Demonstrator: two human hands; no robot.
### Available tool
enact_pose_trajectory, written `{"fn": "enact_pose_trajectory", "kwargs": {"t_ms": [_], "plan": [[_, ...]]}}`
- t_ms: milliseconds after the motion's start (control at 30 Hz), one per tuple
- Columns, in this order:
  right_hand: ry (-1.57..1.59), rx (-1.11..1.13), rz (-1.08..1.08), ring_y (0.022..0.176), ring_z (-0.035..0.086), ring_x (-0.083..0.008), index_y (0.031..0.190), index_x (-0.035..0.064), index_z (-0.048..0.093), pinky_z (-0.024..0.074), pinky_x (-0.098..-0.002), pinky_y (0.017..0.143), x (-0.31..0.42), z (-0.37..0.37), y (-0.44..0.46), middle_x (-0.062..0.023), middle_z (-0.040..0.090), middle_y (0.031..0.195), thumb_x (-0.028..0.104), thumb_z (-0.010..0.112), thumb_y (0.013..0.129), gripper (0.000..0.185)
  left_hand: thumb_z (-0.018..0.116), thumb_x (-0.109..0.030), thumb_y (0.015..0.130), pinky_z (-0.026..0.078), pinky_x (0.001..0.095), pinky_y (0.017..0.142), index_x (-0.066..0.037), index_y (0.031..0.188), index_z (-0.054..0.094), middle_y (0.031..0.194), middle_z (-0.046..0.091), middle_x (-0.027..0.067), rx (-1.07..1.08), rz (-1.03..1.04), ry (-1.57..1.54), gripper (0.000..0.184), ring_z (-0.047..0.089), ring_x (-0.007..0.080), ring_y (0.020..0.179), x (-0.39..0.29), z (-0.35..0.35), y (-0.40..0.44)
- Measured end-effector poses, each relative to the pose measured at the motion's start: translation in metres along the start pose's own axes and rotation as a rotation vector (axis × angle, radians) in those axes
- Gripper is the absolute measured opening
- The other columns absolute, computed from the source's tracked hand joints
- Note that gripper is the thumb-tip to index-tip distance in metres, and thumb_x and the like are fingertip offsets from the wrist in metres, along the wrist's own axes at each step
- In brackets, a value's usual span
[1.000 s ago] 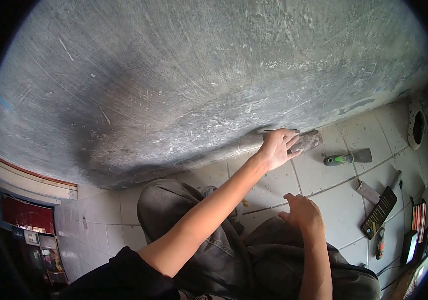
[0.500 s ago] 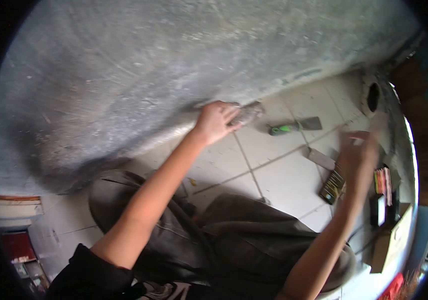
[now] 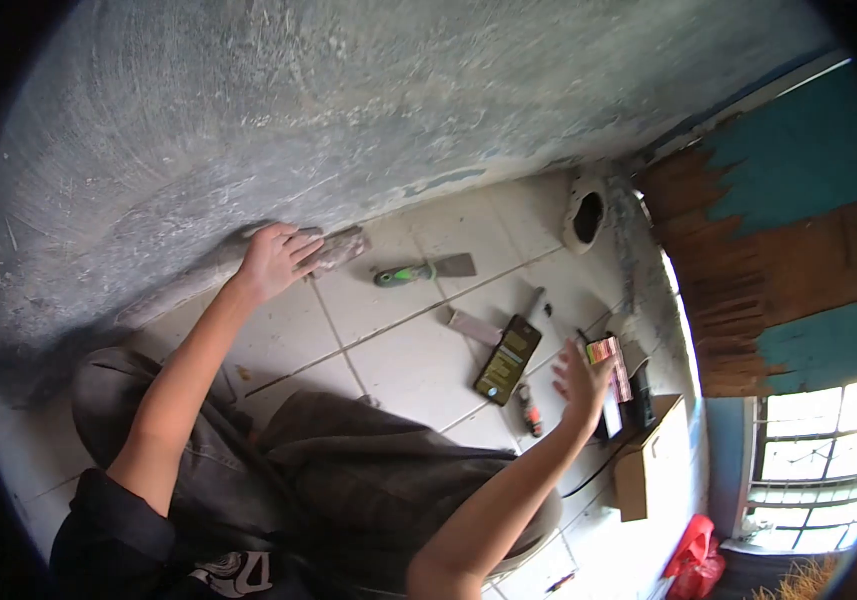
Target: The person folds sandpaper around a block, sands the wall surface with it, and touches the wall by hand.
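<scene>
At the foot of the grey wall [image 3: 248,110], my left hand [image 3: 276,262] rests on a dusty grey block [image 3: 340,250], fingers spread over it. Whether they grip it is hard to tell. Right of the block lies a putty knife [image 3: 425,270] with a green and black handle. My right hand [image 3: 580,383] is raised with its fingers apart, nothing in it, beside a red and white pack [image 3: 608,366]. A phone [image 3: 508,360] lies lit on the floor to its left, next to a flat greyish piece [image 3: 474,326] and an orange-handled tool [image 3: 529,410].
A pale shoe [image 3: 584,214] stands near the wall corner. At the right are a cardboard box [image 3: 636,478], a red plastic bag [image 3: 693,562], a wooden panel with blue paint [image 3: 788,270] and a bright window [image 3: 823,450]. My bent legs [image 3: 348,470] fill the lower middle.
The view has turned right, showing the panel and window. My right hand has moved from over my legs to the items beyond the phone. My left hand stays at the block.
</scene>
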State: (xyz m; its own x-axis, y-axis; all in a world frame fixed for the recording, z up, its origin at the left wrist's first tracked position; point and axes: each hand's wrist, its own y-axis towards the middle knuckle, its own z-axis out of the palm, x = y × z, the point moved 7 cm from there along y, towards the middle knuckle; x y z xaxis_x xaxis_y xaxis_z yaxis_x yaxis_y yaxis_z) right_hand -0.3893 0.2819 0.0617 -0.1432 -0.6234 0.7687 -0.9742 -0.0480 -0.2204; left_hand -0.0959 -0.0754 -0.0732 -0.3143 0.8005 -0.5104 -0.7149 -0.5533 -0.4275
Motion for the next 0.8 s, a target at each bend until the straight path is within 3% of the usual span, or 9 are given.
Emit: {"fn": "enact_pose_trajectory", "kwargs": {"t_ms": [333, 500, 533, 600, 667, 733, 767, 800], "plan": [[0.035, 0.069, 0.074, 0.073, 0.062, -0.0232, 0.138, 0.0023, -0.006, 0.0499, -0.0354, 0.06, -0.007, 0.004, -0.002, -0.0144, 0.062, 0.091, 0.027, 0.065, 0.078, 0.097, 0.049, -0.029, 0.077, 0.026, 0.0442, 0.103, -0.007, 0.11, 0.04, 0.138, 0.031, 0.0137, -0.035, -0.03, 0.073, 0.041, 0.033, 0.0235, 0.127, 0.002, 0.0, -0.004], [0.066, 0.127, 0.06, 0.071, 0.061, -0.0208, 0.13, 0.0003, 0.015, 0.0498, -0.0345, 0.058, 0.005, 0.006, -0.014, -0.0122, 0.062, 0.088, 0.026, 0.064, 0.078, 0.076, 0.048, -0.028, 0.077, 0.025, 0.0431, 0.103, -0.008, 0.11, 0.041, 0.138, 0.032, 0.0115, -0.063, -0.038, 0.046, 0.04, 0.033, 0.0228, 0.126, 0.002, -0.001, -0.004], [0.061, 0.152, 0.058, 0.071, 0.062, -0.021, 0.133, 0.0007, 0.01, 0.0499, -0.0346, 0.059, 0.002, 0.007, -0.011, -0.0121, 0.063, 0.087, 0.026, 0.065, 0.078, 0.082, 0.048, -0.028, 0.077, 0.025, 0.0431, 0.103, -0.008, 0.11, 0.041, 0.138, 0.032, 0.0115, -0.055, -0.026, 0.035, 0.04, 0.033, 0.0228, 0.126, 0.001, -0.001, -0.004], [0.101, 0.124, 0.043, 0.072, 0.062, -0.0217, 0.137, 0.0016, 0.004, 0.0503, -0.0342, 0.06, 0.001, 0.006, -0.012, -0.012, 0.063, 0.086, 0.026, 0.065, 0.077, 0.088, 0.045, -0.027, 0.078, 0.024, 0.0438, 0.103, -0.002, 0.128, 0.031, 0.138, 0.031, 0.0131, -0.036, -0.044, 0.054, 0.058, 0.033, 0.0233, 0.126, 0.003, 0.001, -0.003], [0.116, 0.134, 0.052, 0.073, 0.062, -0.0229, 0.139, 0.0036, -0.002, 0.051, -0.0359, 0.061, 0.003, 0.006, -0.012, -0.0129, 0.063, 0.089, 0.025, 0.065, 0.077, 0.094, 0.045, -0.029, 0.078, 0.023, 0.043, 0.104, -0.002, 0.129, 0.031, 0.137, 0.033, 0.0121, -0.049, -0.031, 0.073, 0.06, 0.033, 0.0229, 0.127, 0.001, 0.002, -0.004], [0.102, 0.122, 0.045, 0.076, 0.062, -0.025, 0.14, 0.0043, -0.002, 0.0515, -0.0383, 0.063, 0.005, 0.007, -0.012, -0.015, 0.061, 0.097, 0.025, 0.066, 0.077, 0.095, 0.049, -0.032, 0.075, 0.026, 0.0412, 0.102, -0.003, 0.121, 0.037, 0.135, 0.037, 0.009, -0.081, -0.057, 0.034, 0.056, 0.034, 0.0219, 0.125, 0.003, -0.001, -0.004], [0.147, 0.123, 0.05, 0.084, 0.06, -0.029, 0.14, 0.0041, 0.001, 0.0519, -0.0402, 0.066, 0.005, 0.007, -0.014, -0.0177, 0.057, 0.106, 0.025, 0.067, 0.076, 0.094, 0.05, -0.034, 0.073, 0.024, 0.0415, 0.103, -0.003, 0.123, 0.036, 0.134, 0.037, 0.009, -0.048, -0.06, 0.037, 0.06, 0.035, 0.0223, 0.125, 0.002, 0.001, -0.005], [0.289, 0.188, 0.075, 0.102, 0.053, -0.033, 0.139, 0.0077, 0.012, 0.051, -0.0427, 0.072, 0.0, 0.009, -0.011, -0.0184, 0.045, 0.122, 0.025, 0.068, 0.076, 0.086, 0.05, -0.034, 0.073, 0.024, 0.0415, 0.103, -0.003, 0.123, 0.036, 0.134, 0.037, 0.009, -0.066, -0.048, 0.04, 0.06, 0.035, 0.0223, 0.125, 0.001, 0.0, -0.004]]}}
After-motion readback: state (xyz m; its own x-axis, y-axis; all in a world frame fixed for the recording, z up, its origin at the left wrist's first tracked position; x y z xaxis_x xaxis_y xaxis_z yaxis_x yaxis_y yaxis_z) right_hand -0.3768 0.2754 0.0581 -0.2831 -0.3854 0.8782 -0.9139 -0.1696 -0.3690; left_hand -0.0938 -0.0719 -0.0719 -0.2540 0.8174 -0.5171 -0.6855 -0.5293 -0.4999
